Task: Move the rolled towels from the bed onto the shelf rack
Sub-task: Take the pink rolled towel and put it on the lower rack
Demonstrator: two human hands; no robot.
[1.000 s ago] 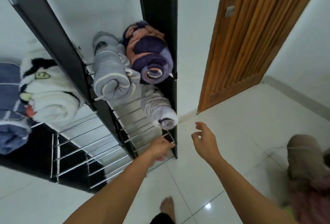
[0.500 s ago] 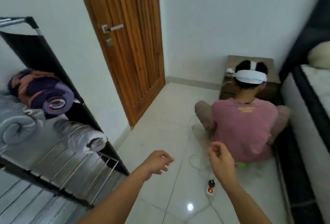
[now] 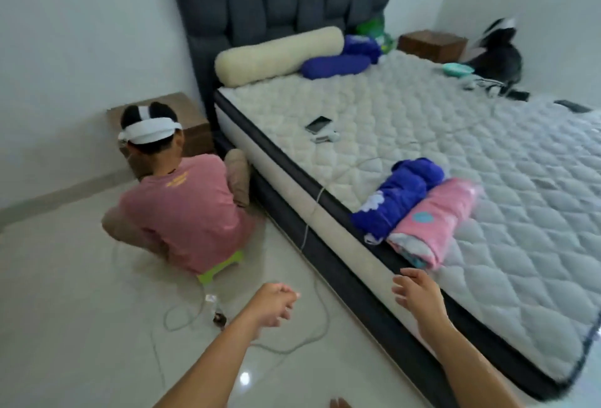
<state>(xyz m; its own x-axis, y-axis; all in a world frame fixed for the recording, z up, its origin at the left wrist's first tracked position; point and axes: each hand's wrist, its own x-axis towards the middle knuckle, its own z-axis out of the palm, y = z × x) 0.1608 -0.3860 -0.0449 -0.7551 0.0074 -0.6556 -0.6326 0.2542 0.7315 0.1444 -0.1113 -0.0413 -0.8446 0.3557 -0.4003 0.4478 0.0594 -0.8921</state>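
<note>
Two rolled towels lie side by side at the near edge of the bed [image 3: 520, 212]: a dark blue towel [image 3: 398, 198] and, to its right, a pink towel [image 3: 435, 222]. My right hand [image 3: 418, 294] hovers empty over the mattress edge just below the pink towel, fingers spread. My left hand [image 3: 274, 307] hangs over the floor with its fingers loosely curled and nothing in it. The shelf rack is out of view.
A person in a pink shirt [image 3: 182, 209] sits on a green stool [image 3: 221, 266] on the floor left of the bed. Cables and a power strip [image 3: 214, 307] lie on the tiles near my left hand. A phone [image 3: 318, 124], bolsters and a dark bag sit on the mattress.
My view has swung right, from the shelf rack past the door to the bed. Both empty hands came along, and the right hand now reaches toward the towels.
</note>
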